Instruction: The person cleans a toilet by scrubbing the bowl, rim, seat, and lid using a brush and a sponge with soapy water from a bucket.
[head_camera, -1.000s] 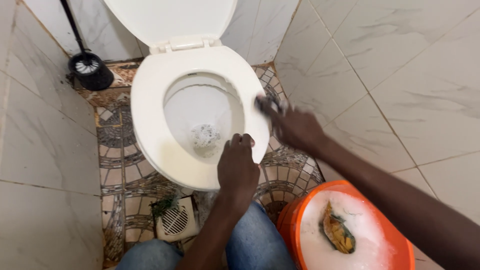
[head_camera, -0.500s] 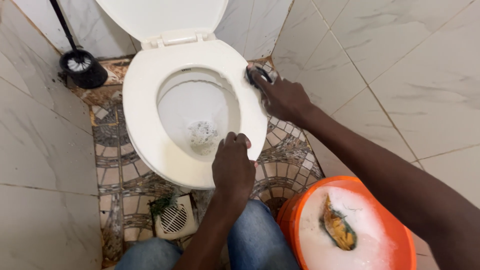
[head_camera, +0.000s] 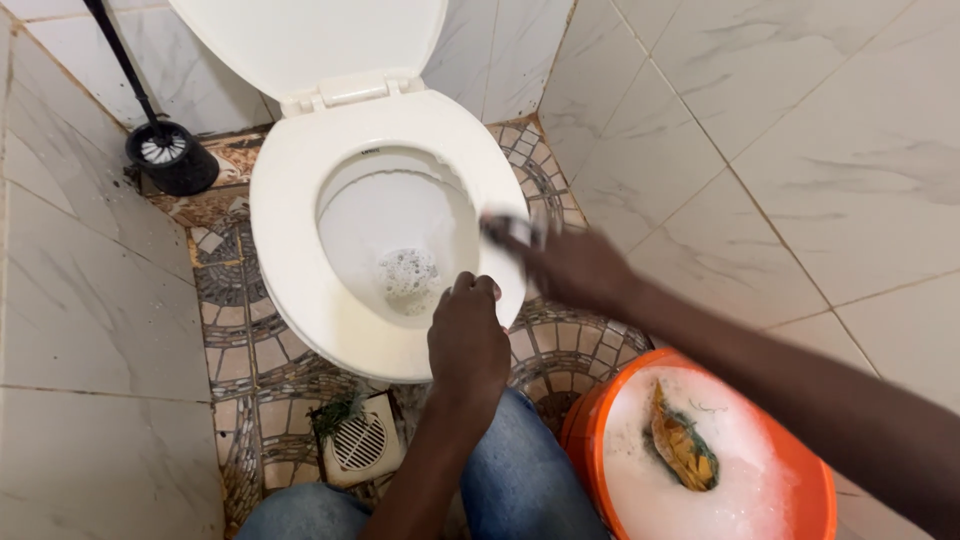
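Fingers of the right hand (head_camera: 575, 268) are gripping a dark scrubber (head_camera: 508, 230) on the toilet seat (head_camera: 290, 240); the left hand (head_camera: 467, 345) is clasping the seat's front rim.

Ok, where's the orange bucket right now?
In the head view the orange bucket sits on the floor at the bottom right, beside the person's knee and just right of the toilet seat. It holds foamy water, under the right forearm.

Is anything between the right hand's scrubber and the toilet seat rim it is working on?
Nothing visible. The right hand presses the dark scrubber on the toilet seat, right side; the left hand grips the front rim, clear of it.
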